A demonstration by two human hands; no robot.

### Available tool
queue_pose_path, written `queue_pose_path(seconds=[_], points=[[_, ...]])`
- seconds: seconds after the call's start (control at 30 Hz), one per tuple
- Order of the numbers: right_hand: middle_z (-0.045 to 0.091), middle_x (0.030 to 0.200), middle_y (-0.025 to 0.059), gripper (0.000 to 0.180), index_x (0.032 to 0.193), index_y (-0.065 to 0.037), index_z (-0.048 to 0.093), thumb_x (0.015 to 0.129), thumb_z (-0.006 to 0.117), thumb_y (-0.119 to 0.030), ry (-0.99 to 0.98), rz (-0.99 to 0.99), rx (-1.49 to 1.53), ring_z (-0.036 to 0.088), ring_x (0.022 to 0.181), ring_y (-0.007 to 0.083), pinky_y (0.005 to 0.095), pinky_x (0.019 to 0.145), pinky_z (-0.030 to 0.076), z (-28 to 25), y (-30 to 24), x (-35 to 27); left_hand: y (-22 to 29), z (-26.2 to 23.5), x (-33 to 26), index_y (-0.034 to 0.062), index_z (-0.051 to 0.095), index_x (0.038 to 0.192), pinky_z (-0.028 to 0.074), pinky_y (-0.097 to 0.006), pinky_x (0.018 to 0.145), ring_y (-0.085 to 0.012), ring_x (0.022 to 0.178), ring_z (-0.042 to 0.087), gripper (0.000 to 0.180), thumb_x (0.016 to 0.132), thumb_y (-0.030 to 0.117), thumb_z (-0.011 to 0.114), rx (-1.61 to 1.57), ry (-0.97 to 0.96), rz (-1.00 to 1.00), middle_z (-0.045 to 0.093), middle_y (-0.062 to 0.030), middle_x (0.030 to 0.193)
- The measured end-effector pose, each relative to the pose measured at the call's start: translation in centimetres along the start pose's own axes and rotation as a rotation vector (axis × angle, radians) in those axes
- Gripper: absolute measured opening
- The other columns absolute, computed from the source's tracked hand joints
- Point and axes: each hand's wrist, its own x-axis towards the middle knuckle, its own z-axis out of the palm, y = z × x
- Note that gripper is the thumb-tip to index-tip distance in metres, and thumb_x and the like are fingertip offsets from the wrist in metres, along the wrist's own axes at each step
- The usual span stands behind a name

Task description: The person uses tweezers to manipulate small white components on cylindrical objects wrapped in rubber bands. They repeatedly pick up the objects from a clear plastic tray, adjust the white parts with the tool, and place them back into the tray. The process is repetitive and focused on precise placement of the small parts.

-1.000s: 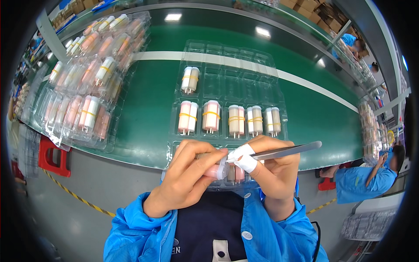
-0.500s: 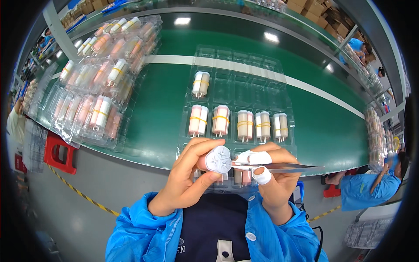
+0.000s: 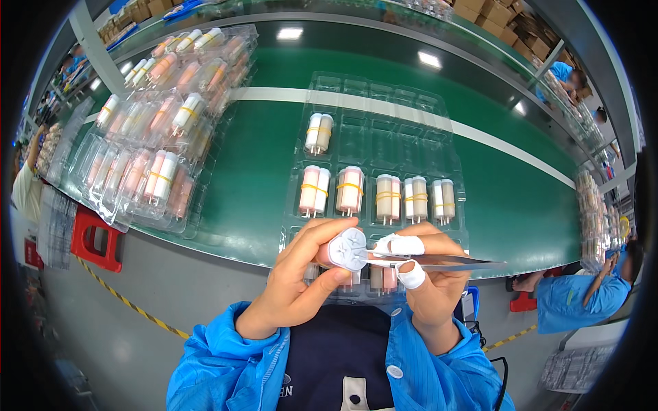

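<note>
My left hand (image 3: 293, 291) is closed round a bundle of pink tubes (image 3: 347, 249), its pale grey-white capped ends facing up toward me. In my right hand (image 3: 436, 291), wrapped in white tape at thumb and forefinger, is a pair of metal tweezers (image 3: 456, 262). The points of the tweezers reach the right side of the capped ends; whether they grip anything there is too small to tell. Just beyond both hands lies a clear plastic tray (image 3: 356, 147) with banded tube bundles (image 3: 349, 188) in several compartments. The tray's near part is partly hidden by my hands.
Stacked clear trays of banded tubes (image 3: 147, 130) stand at the left on the green conveyor belt (image 3: 253, 178). A red stool (image 3: 96, 236) is below the belt's left edge. At the right sits a co-worker in blue (image 3: 572, 298), near more stacked trays (image 3: 591, 219).
The bundle's capped ends have turned slightly in my left hand. The tweezers stay at their right side, and both hands keep their grip. The whole view has shifted a little.
</note>
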Motion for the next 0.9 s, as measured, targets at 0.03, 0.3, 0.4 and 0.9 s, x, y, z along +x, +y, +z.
queue_pose_path(seconds=[0.03,0.3,0.4,0.9], points=[[0.066,0.094,0.0180,0.022,0.099,0.003,0.066,0.077,0.070,-0.002,0.005,0.001,-0.001,0.063,0.083,0.0201,0.0301,0.070,0.050,-0.01,0.07,-0.02,0.00,-0.04,0.06,-0.0061,0.039,0.133,0.040,-0.035,0.098,-0.0222,0.113,0.052,0.049,0.091,0.013,0.057,0.012,-0.009,0.006,0.053,-0.0170,0.120],[0.066,0.094,0.0177,0.024,0.099,0.003,0.067,0.077,0.072,-0.004,0.020,0.021,-0.026,0.063,0.084,0.0202,0.0299,0.070,0.050,0.21,-0.33,-0.22,0.56,0.54,-0.05,-0.0063,0.036,0.135,0.039,-0.037,0.101,-0.0240,0.117,0.051,0.049,0.094,0.014,0.054,-0.135,0.015,-0.087,0.052,-0.0199,0.125],[0.065,0.094,0.0176,0.024,0.099,0.003,0.066,0.077,0.072,-0.004,0.041,0.058,-0.012,0.063,0.084,0.0203,0.0301,0.070,0.051,0.21,-0.47,-0.40,0.43,0.41,-0.19,-0.0065,0.036,0.135,0.040,-0.036,0.099,-0.0230,0.116,0.053,0.051,0.093,0.015,0.056,-0.111,0.012,-0.098,0.054,-0.0193,0.124],[0.065,0.092,0.0167,0.024,0.099,0.003,0.067,0.076,0.072,-0.003,0.077,0.052,0.014,0.063,0.083,0.0200,0.0296,0.070,0.050,0.38,0.07,-0.20,0.37,0.69,0.17,-0.0025,0.048,0.125,0.047,-0.031,0.081,-0.0221,0.097,0.059,0.052,0.078,0.003,0.070,0.088,0.126,0.067,0.057,-0.0165,0.109]])
